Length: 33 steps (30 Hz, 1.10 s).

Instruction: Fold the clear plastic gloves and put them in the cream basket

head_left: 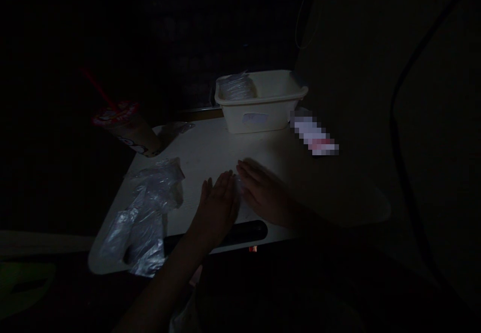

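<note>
The scene is dim. My left hand [220,205] lies flat and open on the white table [203,147], and my right hand [263,193] rests open just to its right, fingertips almost meeting. A faint clear sliver shows at the right hand's fingertips, too dim to identify. To the left of my left hand lies a crumpled clear plastic bag [148,213], not touched by either hand. Behind my hands stands a cream plastic tub [259,110] holding a stack of clear plastic [236,87] in its left side.
A takeaway drink cup [128,127] with a red straw lies tilted at the table's far left corner. A pixelated white and pink item [313,135] sits right of the tub. The table's near edge has a dark slot [240,235]. Dark panels rise on the right.
</note>
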Motion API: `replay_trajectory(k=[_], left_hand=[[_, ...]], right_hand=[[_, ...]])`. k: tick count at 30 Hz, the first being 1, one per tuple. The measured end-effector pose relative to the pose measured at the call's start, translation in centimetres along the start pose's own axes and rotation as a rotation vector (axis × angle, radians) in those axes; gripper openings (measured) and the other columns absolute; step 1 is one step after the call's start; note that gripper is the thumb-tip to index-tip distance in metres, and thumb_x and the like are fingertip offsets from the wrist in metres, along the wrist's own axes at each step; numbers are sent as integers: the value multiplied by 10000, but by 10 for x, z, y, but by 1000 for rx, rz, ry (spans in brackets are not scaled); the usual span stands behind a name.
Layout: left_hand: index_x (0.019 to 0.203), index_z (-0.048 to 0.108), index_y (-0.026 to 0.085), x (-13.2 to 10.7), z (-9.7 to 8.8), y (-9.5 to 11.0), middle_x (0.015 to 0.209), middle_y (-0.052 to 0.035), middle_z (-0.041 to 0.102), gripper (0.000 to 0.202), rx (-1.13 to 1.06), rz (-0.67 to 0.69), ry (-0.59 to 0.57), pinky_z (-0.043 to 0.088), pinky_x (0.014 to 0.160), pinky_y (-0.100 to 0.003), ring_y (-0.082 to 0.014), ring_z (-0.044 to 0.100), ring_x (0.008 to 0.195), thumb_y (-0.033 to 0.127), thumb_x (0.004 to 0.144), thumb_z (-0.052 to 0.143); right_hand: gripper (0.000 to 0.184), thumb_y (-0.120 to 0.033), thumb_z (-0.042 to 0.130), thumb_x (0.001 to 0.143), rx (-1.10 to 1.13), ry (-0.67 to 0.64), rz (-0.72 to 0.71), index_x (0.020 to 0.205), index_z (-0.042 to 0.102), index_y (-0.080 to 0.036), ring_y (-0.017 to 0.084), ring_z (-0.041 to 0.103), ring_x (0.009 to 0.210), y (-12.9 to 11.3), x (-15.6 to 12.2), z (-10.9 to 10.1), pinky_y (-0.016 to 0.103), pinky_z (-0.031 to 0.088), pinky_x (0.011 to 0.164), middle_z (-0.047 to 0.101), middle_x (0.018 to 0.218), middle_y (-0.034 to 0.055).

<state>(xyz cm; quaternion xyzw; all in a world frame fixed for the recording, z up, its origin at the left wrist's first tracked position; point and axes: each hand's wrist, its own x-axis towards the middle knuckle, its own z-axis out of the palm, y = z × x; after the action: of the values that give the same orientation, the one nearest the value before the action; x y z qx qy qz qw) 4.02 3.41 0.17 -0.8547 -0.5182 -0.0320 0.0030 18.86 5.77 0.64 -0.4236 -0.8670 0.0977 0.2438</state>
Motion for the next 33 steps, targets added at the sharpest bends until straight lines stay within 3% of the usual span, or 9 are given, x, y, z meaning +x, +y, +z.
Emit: replay_trajectory(k=[5, 16, 25, 30, 33], left_hand=[[1257, 208, 31, -4, 3, -3, 1333, -170, 189, 495, 64, 25, -61, 135, 948, -517, -244, 143, 1228, 267, 822, 218], [1253, 222, 32, -4, 3, -3, 1329, -182, 195, 507, 84, 22, -60, 139, 932, -525, -258, 142, 1227, 311, 833, 168], [1259, 201, 37, -4, 4, -2, 1334, -174, 180, 509, 101, 14, -26, 143, 935, -512, -240, 127, 1233, 330, 845, 155], [1261, 202, 52, -5, 3, -3, 1335, -164, 187, 502, 79, 4, -38, 162, 931, -517, -237, 133, 1232, 332, 846, 157], [1261, 200, 56, -5, 3, -3, 1334, -161, 193, 498, 70, 4, -41, 169, 929, -519, -235, 135, 1231, 326, 844, 164]], right_hand=[[590, -475, 233, 806, -145, -168, -67, 1223, 318, -66, 239, 178, 1219, 1, -5, 12, 440, 152, 991, 269, 1310, 151], [589, -503, 229, 797, -183, -158, -23, 1216, 333, -103, 224, 212, 1210, 8, -10, 12, 428, 147, 985, 298, 1300, 136], [536, -447, 286, 800, -247, -104, 100, 1202, 342, -97, 247, 231, 1199, 39, -21, 2, 475, 149, 958, 310, 1288, 162], [480, -380, 329, 797, -229, -60, 124, 1165, 388, -78, 251, 265, 1182, 53, -25, -3, 456, 211, 938, 348, 1260, 177], [390, -307, 332, 801, -144, -11, 138, 1094, 466, -88, 223, 367, 1114, 60, -19, -8, 398, 287, 911, 444, 1183, 156]])
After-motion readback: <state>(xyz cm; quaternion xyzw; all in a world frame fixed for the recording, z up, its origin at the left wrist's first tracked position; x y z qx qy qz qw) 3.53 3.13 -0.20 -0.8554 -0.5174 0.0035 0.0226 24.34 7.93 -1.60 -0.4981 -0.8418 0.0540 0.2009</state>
